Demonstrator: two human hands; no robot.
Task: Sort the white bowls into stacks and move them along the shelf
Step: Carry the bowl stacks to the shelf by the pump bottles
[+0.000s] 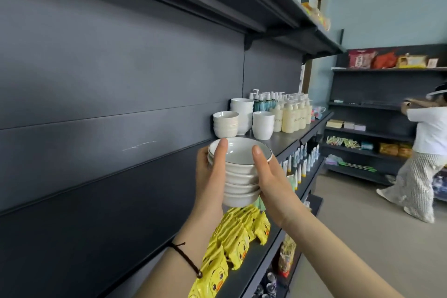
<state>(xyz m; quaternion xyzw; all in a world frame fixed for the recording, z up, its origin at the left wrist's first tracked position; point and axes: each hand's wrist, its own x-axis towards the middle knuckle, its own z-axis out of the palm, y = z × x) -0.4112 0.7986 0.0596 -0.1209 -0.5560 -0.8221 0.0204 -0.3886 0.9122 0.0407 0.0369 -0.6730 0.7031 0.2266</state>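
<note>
A bowl stack is gripped in the left hand and right hand, not yet shelved beside three far stacks.

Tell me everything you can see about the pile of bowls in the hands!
The stack of bowls is about five white bowls nested together, shiny like ceramic, with a thin dark line round the top rim. The top one is empty. It stands nearly upright, by the dark shelf edge. The left hand grips one side, the right hand the other.
</note>
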